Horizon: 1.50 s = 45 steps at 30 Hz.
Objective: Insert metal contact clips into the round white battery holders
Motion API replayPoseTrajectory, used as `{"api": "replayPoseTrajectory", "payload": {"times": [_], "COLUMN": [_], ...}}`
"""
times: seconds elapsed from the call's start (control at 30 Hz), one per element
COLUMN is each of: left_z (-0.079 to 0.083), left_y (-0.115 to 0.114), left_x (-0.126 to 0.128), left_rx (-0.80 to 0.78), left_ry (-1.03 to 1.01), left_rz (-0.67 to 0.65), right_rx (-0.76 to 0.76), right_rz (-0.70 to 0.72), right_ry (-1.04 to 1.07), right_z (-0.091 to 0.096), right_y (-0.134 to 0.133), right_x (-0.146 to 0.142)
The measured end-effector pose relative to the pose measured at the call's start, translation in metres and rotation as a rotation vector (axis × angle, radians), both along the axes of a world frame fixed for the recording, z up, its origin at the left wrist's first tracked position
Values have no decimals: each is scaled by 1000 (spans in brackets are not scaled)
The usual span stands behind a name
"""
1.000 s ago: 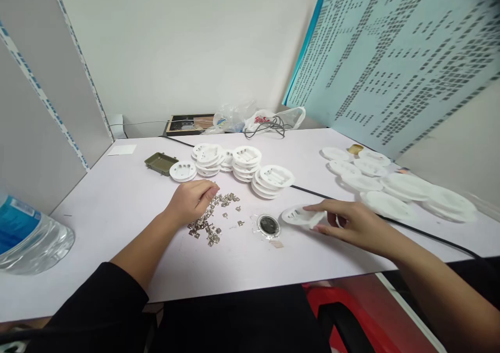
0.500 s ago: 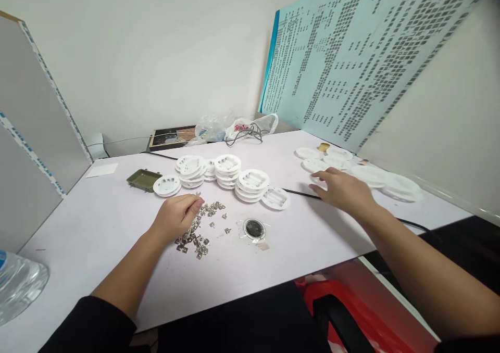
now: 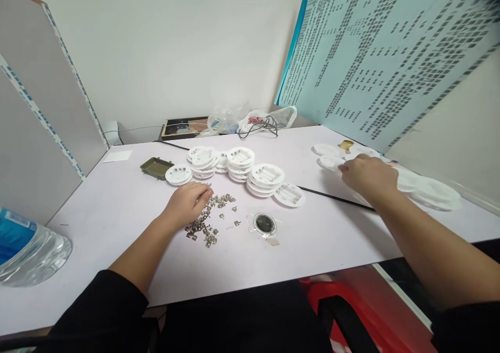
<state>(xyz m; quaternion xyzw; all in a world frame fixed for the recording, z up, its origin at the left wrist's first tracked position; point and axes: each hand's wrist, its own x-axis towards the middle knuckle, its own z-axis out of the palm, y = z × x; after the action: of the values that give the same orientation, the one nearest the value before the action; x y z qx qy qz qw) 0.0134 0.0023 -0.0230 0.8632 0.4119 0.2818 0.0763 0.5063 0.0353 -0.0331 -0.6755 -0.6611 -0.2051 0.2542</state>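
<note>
My left hand (image 3: 185, 203) rests with curled fingers at the edge of a loose pile of small metal clips (image 3: 207, 220), and the fingertips hide whatever they may pinch. Behind the pile stand stacks of white round battery holders (image 3: 240, 163), and one more holder (image 3: 289, 194) lies flat beside them. My right hand (image 3: 367, 177) reaches, fingers apart, over white round discs (image 3: 328, 161) at the far right of the table (image 3: 320, 238), touching or nearly touching them. A round black-centred part in clear plastic (image 3: 264, 224) lies between my hands.
An olive-green plastic tray (image 3: 157, 167) and a lone holder (image 3: 178, 174) sit far left of the stacks. A black cable (image 3: 332, 196) crosses the table. A water bottle (image 3: 27, 249) stands at the near left, and plastic bags (image 3: 253, 121) lie behind the table.
My right hand has let go of the white holder, which now lies beside the stacks, and has moved right and farther out over the discs. My left hand stays at the clip pile.
</note>
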Motion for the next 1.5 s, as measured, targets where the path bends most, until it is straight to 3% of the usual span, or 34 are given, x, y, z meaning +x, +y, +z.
{"api": "replayPoseTrajectory", "payload": {"times": [0.07,0.13,0.23,0.33,0.43,0.57,0.7,0.83,0.93,1.03,1.13,1.23,1.4,1.5], "left_z": [-4,-8,-10,-7,-5,-4,-5,-7,-8,-7,-4,-1,2,2], "left_y": [3,6,6,3,1,2,4,5,7,7,6,3,-4,-7], "left_x": [0,2,8,16,23,23,18,12,11,12,14,18,21,21], "left_rx": [-23,-45,-99,-177,-212,-221,-236,-276,-341,-413,-414,-455,-493,-470], "left_ry": [50,61,73,148,207,229,133,-294,-599,-835,-1038,-1095,-994,-915], "left_rz": [-8,-24,-22,-29,4,6,19,137,261,332,327,234,124,114], "right_rx": [11,134,414,537,305,-30,-266,-240,-199,-281,-403,-495,-370,-388], "right_rz": [-60,-111,242,599,913,1002,1042,1076,1003,916,927,966,913,904], "right_ry": [-11,6,87,201,388,707,927,889,938,1018,1131,1285,1247,1274], "right_z": [13,31,55,68,69,54,28,4,-7,-11,-15,-21,-29,-29], "right_y": [-3,-9,-23,-43,-56,-48,-29,-24,-26,-27,-26,-25,-21,-20], "right_x": [-14,-39,-92,-148,-194,-233,-248,-252,-256,-260,-260,-260,-260,-259]}}
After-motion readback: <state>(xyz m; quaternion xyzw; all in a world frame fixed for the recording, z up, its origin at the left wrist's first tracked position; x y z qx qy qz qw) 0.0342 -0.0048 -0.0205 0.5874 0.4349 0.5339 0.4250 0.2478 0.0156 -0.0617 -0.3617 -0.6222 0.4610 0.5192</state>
